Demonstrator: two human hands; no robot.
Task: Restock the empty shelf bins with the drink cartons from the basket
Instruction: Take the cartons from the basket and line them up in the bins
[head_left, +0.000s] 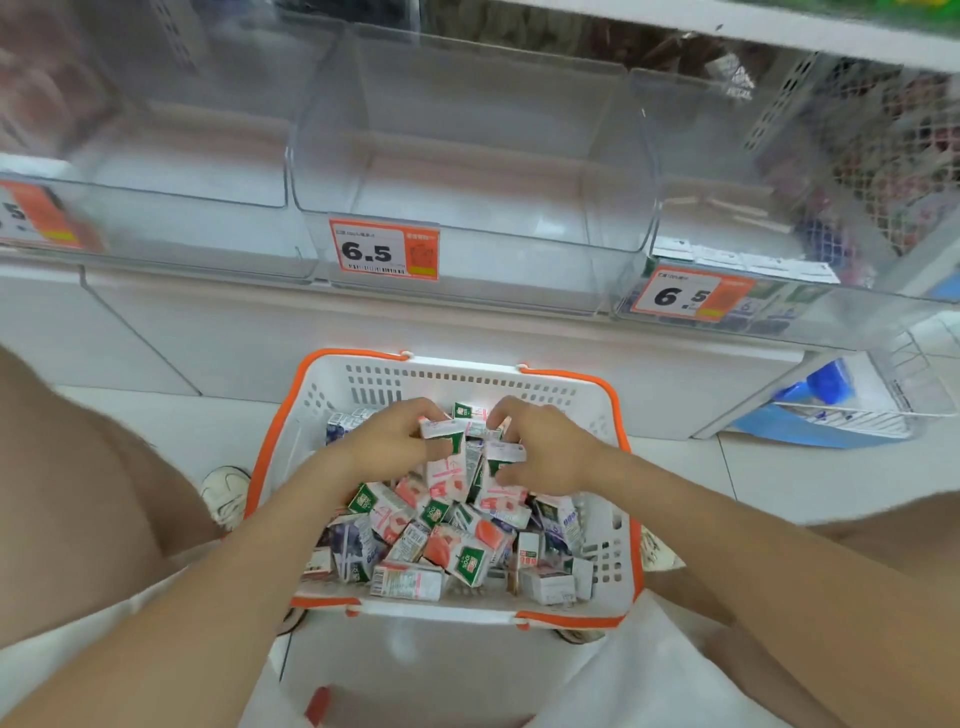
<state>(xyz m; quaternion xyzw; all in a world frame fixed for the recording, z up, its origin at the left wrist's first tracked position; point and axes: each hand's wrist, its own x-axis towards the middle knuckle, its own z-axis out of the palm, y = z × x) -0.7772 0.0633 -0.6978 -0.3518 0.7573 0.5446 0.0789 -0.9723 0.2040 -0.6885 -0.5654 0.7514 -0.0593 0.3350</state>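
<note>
A white basket (457, 384) with orange handles stands on the floor between my knees, filled with several small drink cartons (447, 540) in pink, green and blue. My left hand (384, 441) and my right hand (545, 452) are both inside it at the far end. Together they clasp a cluster of pink cartons (462, 467), fingers curled round them from either side. Above the basket, a clear shelf bin (467, 171) with a 6.5 price tag (383, 249) holds nothing. A second clear bin (171, 156) to its left also looks bare.
A third clear bin (779, 218) at right carries another 6.5 tag (685, 296). A wire rack with blue items (841, 410) sits low at right. White shelf base panels stand behind the basket. My shoes (226, 493) flank it on the tiled floor.
</note>
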